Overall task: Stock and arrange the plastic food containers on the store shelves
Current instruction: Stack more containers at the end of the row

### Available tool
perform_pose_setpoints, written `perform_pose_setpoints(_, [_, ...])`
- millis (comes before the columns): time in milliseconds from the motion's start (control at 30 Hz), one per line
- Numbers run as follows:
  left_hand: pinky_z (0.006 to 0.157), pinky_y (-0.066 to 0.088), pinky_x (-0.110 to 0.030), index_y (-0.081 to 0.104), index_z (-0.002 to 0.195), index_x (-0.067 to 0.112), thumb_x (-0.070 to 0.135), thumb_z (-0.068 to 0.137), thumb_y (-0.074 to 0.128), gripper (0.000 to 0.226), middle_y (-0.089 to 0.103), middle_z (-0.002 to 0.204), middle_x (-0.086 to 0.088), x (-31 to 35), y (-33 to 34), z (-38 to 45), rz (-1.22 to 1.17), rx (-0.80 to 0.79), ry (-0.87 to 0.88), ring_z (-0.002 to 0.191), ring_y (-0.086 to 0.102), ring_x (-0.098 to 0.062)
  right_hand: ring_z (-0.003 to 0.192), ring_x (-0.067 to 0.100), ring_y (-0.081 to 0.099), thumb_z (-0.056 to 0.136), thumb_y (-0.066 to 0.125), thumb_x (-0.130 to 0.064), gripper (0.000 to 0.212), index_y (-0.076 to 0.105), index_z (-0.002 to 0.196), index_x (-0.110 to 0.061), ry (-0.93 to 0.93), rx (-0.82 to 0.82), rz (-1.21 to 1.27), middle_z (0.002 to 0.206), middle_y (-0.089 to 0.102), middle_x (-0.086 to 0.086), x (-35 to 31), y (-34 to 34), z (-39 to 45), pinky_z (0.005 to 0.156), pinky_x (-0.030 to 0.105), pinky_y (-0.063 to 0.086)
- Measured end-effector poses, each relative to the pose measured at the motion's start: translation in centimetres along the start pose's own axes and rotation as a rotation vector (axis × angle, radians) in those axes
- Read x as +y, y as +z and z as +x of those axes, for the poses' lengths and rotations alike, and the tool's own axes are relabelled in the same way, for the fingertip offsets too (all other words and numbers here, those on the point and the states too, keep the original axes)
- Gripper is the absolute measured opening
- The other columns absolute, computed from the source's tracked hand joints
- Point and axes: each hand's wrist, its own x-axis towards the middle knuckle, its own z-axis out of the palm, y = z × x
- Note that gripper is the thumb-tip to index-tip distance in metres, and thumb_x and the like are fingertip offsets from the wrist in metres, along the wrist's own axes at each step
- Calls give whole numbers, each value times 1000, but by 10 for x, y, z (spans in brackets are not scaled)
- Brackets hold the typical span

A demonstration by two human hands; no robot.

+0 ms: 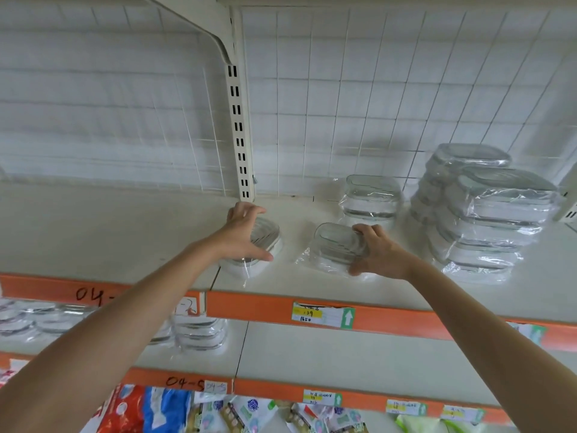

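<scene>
Clearly the upper shelf [312, 282] carries everything: tall wrapped stacks [480, 214] beyond the right hand [379, 251], which clasps one container [337, 245]; the left hand [242, 234] cups another container [263, 242]. Slick wrap could slip, toppling stacks.

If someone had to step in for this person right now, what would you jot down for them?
Left hand: holds a clear wrapped plastic container on the top shelf, near the slotted cream upright.
Right hand: holds a second wrapped clear container just to the right of it.
Done: a short stack stands behind, and a tall double stack at far right.
Left: set these two down in line. More wrapped containers sit on the shelf below.
</scene>
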Motion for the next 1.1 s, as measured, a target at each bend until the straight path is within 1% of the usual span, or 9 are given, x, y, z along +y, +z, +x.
perform_pose_setpoints(167, [108, 28, -25, 41, 135, 9, 31, 68, 84, 82, 36, 140, 2, -6, -15, 5, 67, -88, 44, 130, 35, -14, 115, 16, 39, 69, 80, -20, 91, 26, 143, -21, -28, -90, 41, 126, 29, -4, -1, -8, -9, 96, 24, 33])
perform_pose_setpoints(267, [112, 17, -22, 42, 140, 13, 21, 72, 82, 79, 28, 152, 6, 2, -16, 4, 56, -190, 132, 140, 25, -13, 119, 19, 39, 70, 79, -23, 92, 25, 143, -20, -33, -85, -40, 132, 31, -1, -4, -9, -10, 97, 26, 33])
perform_pose_setpoints(400, [116, 7, -36, 36, 143, 35, 20, 78, 76, 77, 10, 153, -1, 8, -14, 3, 73, -244, 106, 143, 5, -20, 137, 22, 22, 72, 75, -35, 97, 16, 147, -14, -55, -48, -328, 146, 22, 3, -11, -7, -7, 108, 37, 22])
perform_pose_setpoints(533, [112, 18, -31, 27, 142, 48, 28, 81, 74, 80, 25, 134, -3, 6, -12, 1, 41, -276, 52, 131, 23, -20, 139, 23, 16, 73, 72, -49, 106, 6, 149, -16, -65, -69, -343, 152, 15, 2, -17, -1, -4, 108, 46, 20])
perform_pose_setpoints(600, [108, 24, -28, 24, 145, 45, 34, 80, 73, 82, 30, 129, -1, 7, -12, 0, 49, -256, 60, 127, 30, -18, 137, 22, 19, 72, 71, -53, 105, 9, 148, -16, -63, -47, -338, 150, 20, 2, -18, 0, -5, 106, 46, 22])
perform_pose_setpoints(667, [107, 27, -28, 22, 148, 35, 39, 78, 75, 89, 33, 139, -2, 8, -11, 1, 62, -212, 50, 131, 32, -19, 134, 23, 23, 71, 71, -56, 104, 13, 147, -15, -68, -44, -351, 146, 25, 3, -17, -2, -6, 106, 45, 25])
perform_pose_setpoints(800, [106, 30, -27, 29, 147, 18, 33, 72, 81, 93, 37, 148, -1, 20, -4, 11, 23, -125, 15, 132, 38, -18, 132, 23, 26, 69, 76, -51, 101, 21, 145, -14, -121, -49, -388, 139, 29, 2, -21, -17, -10, 107, 41, 28])
perform_pose_setpoints(933, [101, 33, -25, 34, 144, 16, 21, 72, 81, 87, 41, 144, -5, 36, 1, 32, 97, -97, 1, 129, 42, -22, 127, 23, 30, 66, 80, -42, 95, 30, 141, -14, -164, 91, -301, 132, 34, 3, -30, -54, -9, 106, 34, 30])
perform_pose_setpoints(1100, [97, 30, -18, 38, 144, 20, 19, 74, 80, 82, 38, 149, -3, 48, 4, 57, 95, -75, -32, 135, 37, -18, 132, 23, 29, 68, 79, -41, 95, 28, 144, -16, -147, 244, -306, 141, 34, 2, -34, -96, 7, 110, 43, 26])
